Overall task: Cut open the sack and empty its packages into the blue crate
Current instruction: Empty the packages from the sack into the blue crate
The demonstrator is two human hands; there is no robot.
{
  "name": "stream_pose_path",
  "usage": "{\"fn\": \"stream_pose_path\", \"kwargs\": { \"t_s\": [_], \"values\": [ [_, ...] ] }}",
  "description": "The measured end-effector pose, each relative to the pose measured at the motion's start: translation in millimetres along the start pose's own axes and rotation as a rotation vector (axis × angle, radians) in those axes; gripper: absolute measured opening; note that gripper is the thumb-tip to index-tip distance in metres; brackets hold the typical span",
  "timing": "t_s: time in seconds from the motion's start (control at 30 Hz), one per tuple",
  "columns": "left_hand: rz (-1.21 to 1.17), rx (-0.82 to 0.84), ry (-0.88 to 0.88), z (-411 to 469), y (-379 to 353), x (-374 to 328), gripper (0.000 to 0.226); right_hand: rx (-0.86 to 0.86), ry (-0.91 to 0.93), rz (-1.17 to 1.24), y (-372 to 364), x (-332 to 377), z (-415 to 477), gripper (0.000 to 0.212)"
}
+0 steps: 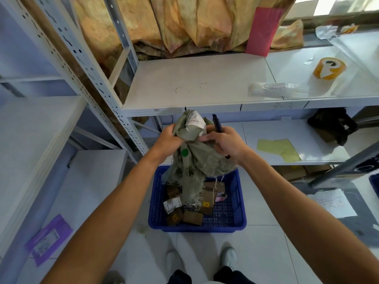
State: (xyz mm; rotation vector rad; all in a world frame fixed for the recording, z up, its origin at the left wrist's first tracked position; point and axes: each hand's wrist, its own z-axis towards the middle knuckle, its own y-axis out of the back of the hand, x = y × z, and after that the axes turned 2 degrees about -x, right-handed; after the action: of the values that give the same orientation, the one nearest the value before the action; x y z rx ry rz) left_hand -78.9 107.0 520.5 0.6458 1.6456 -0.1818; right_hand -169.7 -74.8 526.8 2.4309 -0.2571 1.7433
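Shelving (190, 83) of white metal fills the background, a roll of yellow tape (329, 68) lying on its upper board. Below it, on the tiled floor, sits the blue crate (231, 212), holding small brown cardboard packages (192, 217). Above the crate hangs the grey-green woven sack (196, 158), its frayed open end trailing down among the packages. The left hand (167, 141) clutches the sack's bunched top; the right hand (225, 143) grips the sack and a dark cutter (217, 123) together.
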Motion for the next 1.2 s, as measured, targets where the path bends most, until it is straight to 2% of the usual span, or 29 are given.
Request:
{"fn": "stream_pose_path", "kwargs": {
  "t_s": [0.07,0.13,0.17,0.23,0.33,0.47,0.53,0.6,0.7,0.8,0.93,1.03,1.2],
  "values": [
    [-0.067,-0.026,0.047,0.3,-3.1,0.7,0.024,-0.236,0.104,-0.11,7.0,-11.6,5.1,0.018],
    [-0.147,-0.02,0.086,1.0,-6.0,1.1,0.019,-0.387,0.21,-0.463,14.8,-26.9,5.0,0.031],
    [-0.189,-0.007,0.099,0.6,-8.2,1.1,0.018,-0.398,0.233,-0.63,18.8,-34.0,3.8,0.044],
    [-0.343,0.016,0.114,-2.7,-14.2,-0.7,0.022,-0.35,0.222,-0.779,24.9,-44.8,2.4,0.067],
    [-0.679,0.035,0.12,-6.2,-28.0,-2.6,0.033,-0.267,0.114,-0.753,31.7,-59.5,4.3,0.09],
    [-0.945,-0.09,0.147,-6.3,-49.8,1.0,0.033,-0.205,-0.022,-0.544,41.5,-76.2,5.2,0.117],
    [-1.051,-0.156,0.144,-8.0,-60.6,3.7,0.038,-0.204,-0.091,-0.364,45.4,-81.9,0.3,0.113],
    [-1.144,-0.193,0.122,-12.8,-71.0,5.7,0.047,-0.191,-0.114,-0.193,45.1,-85.2,-8.0,0.096],
    [-1.208,-0.231,0.16,-24.2,-90.0,3.9,0.035,-0.143,-0.059,0.04,41.0,-82.0,-22.2,0.068],
    [-1.145,-0.134,0.351,-35.7,-112.1,6.1,0.044,-0.108,-0.068,0.163,44.6,-66.3,-47.8,0.061],
    [-1.017,0.046,0.467,-51.0,-128.6,12.5,0.044,-0.071,-0.092,0.138,57.7,-54.0,-91.5,0.022],
    [-0.976,0.145,0.525,-64.8,-138.3,13.4,0.044,-0.127,-0.094,0.179,61.4,-51.6,-124.5,0.015],
    [-0.783,0.1,0.547,-81.1,-175.0,24.1,0.048,-0.299,-0.07,0.222,81.8,-61.2,-161.2,0.025]
  ]
}}
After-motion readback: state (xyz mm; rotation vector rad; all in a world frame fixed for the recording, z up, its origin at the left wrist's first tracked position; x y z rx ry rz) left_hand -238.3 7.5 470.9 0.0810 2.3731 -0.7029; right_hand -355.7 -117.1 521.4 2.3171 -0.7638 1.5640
